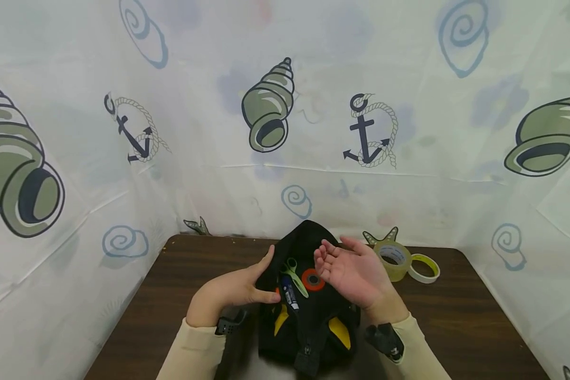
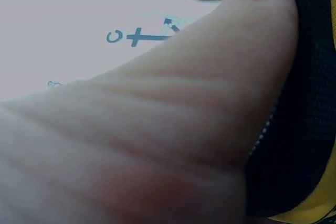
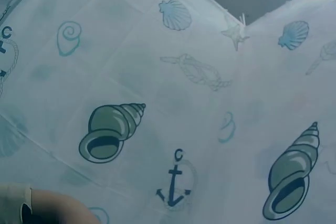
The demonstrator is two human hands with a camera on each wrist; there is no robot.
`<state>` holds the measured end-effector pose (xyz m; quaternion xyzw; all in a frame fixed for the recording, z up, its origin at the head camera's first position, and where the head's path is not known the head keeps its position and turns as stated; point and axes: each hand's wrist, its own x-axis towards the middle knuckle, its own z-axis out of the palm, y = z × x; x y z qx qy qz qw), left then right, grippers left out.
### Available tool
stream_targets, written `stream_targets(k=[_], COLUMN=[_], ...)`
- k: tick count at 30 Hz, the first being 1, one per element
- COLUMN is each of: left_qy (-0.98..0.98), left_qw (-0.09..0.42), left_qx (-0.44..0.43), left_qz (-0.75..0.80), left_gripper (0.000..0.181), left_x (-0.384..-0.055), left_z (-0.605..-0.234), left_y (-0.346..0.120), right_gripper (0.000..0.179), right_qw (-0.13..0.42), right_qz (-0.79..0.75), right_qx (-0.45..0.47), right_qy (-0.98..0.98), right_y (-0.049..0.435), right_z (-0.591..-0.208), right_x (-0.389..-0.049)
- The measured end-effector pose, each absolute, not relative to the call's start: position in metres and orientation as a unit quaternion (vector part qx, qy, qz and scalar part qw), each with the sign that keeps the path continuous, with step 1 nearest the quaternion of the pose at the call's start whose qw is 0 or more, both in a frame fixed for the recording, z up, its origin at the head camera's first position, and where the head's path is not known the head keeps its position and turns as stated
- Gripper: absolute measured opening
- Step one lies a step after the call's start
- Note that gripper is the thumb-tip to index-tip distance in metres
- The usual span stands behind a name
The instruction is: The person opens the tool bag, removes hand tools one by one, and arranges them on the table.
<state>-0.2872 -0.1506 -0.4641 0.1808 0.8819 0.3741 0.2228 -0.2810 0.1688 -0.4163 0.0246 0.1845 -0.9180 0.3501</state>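
A black bag (image 1: 309, 237) with yellow panels and a zipper stands in the middle of the table in the head view. Small green scissors (image 1: 294, 277), a dark blue tube with a white label (image 1: 290, 293) and an orange-red ring-shaped roll (image 1: 312, 279) show against its black front. My left hand (image 1: 233, 287) rests on the bag's left side, thumb and forefinger spread apart; the left wrist view shows this hand (image 2: 157, 124) close against the black fabric. Palm up, my right hand (image 1: 353, 272) hovers over the bag's right side, fingers loosely bent and holding nothing.
A roll of clear packing tape (image 1: 393, 261) and a white tape roll with a yellow core (image 1: 424, 268) sit at the back right of the dark wooden table (image 1: 475, 316). White cloth (image 1: 209, 116) printed with shells and anchors surrounds the table.
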Motion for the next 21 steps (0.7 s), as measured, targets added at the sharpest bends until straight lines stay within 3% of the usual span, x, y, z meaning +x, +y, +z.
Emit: stream_targets(k=[10, 21], left_qy=[0.881, 0.884], left_qw=[0.222, 0.219], left_qx=[0.18, 0.182], left_qz=[0.377, 0.371], left_gripper=[0.124, 0.124], left_x=[-0.286, -0.285], left_z=[-0.463, -0.463], left_y=[-0.151, -0.151], right_gripper=[0.056, 0.074], right_qw=[0.31, 0.273], right_qz=[-0.917, -0.9], right_qx=[0.097, 0.19], right_qy=[0.233, 0.281], right_y=[0.133, 0.113], right_z=[-0.418, -0.469], right_x=[-0.322, -0.353])
